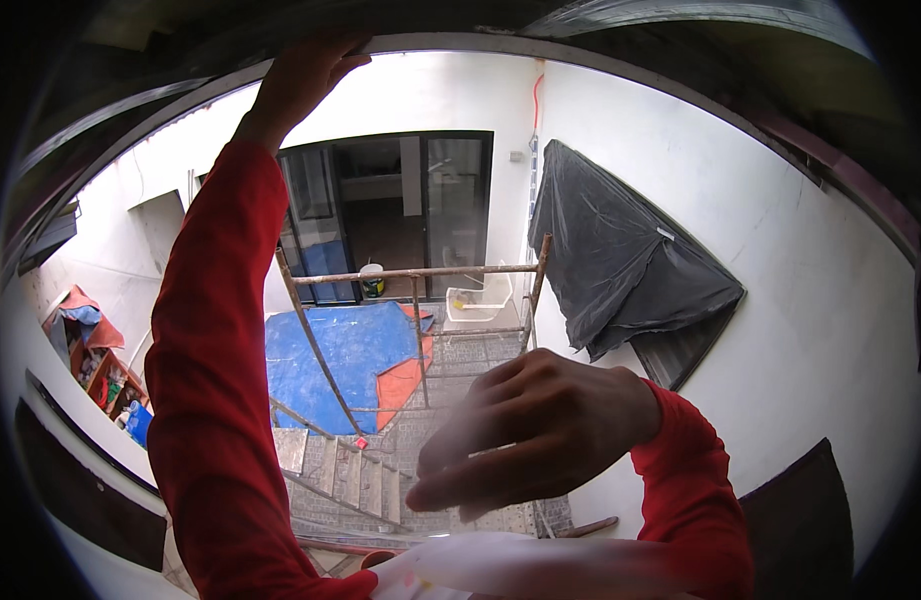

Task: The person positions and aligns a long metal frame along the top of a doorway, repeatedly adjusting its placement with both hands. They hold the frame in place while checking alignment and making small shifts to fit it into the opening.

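Ref. landmark: rusty tubular metal scaffold frame point(415, 272). L hand point(302, 85): raised above frame in view, touching long grey metal overhead edge point(450, 42); can't tell if clamped. R hand point(540, 425): nearer than frame, over its lower rt.; blurred, fingers half bent, contents can't be told. Hands well apart. Flat blue-and-orange tarp point(330, 350): below frame's top bar. Crinkled black plastic sheet point(620, 260): rt. of frame. Dark-framed glass sliding door point(455, 200): beyond frame.
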`<move>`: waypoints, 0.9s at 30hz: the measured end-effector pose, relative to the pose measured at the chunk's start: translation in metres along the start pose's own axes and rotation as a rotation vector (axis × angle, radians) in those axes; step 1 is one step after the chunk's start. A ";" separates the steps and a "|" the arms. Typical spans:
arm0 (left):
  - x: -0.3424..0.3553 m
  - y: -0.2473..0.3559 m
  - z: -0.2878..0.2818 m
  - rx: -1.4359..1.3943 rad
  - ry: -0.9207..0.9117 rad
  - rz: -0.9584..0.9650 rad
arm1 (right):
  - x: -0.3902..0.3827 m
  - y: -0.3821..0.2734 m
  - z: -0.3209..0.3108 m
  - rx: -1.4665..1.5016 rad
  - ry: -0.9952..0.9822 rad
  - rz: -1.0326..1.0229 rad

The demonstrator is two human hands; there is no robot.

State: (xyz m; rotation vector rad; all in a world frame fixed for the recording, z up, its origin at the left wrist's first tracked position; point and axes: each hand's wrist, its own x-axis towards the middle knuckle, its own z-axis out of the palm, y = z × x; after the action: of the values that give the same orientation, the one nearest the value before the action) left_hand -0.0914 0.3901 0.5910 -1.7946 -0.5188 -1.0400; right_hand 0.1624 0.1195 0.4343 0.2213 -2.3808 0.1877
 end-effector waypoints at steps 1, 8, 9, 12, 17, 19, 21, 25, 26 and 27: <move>0.000 0.000 0.000 -0.001 -0.024 -0.025 | -0.001 -0.013 0.004 0.059 -0.064 0.004; 0.001 -0.001 0.003 0.059 0.039 -0.003 | -0.004 -0.034 0.025 -0.104 0.152 -0.099; 0.001 -0.001 0.004 0.032 0.069 0.021 | -0.008 -0.038 0.021 -0.135 0.132 -0.055; 0.002 -0.001 0.005 0.052 0.137 0.079 | -0.023 -0.049 0.007 -0.148 0.061 0.076; 0.000 -0.003 0.004 0.125 0.125 0.073 | -0.079 -0.016 0.027 0.000 0.261 0.151; 0.000 -0.006 0.005 0.126 0.156 0.085 | -0.131 0.014 0.070 0.159 0.356 0.551; -0.001 -0.009 0.006 0.049 0.030 0.001 | -0.200 0.044 0.138 0.226 0.380 1.042; -0.001 -0.010 0.004 0.036 0.207 0.116 | -0.371 0.013 0.279 -0.027 -0.870 1.230; -0.001 -0.009 0.002 0.095 0.306 0.186 | -0.409 0.000 0.304 0.163 -0.881 1.258; -0.001 -0.008 0.001 0.082 0.247 0.124 | -0.440 -0.009 0.326 0.281 -0.843 1.362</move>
State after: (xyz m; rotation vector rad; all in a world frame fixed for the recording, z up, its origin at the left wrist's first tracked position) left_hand -0.0977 0.3947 0.5940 -1.5785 -0.2905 -1.1180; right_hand 0.2672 0.0935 -0.1026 -1.5042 -2.8475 1.2387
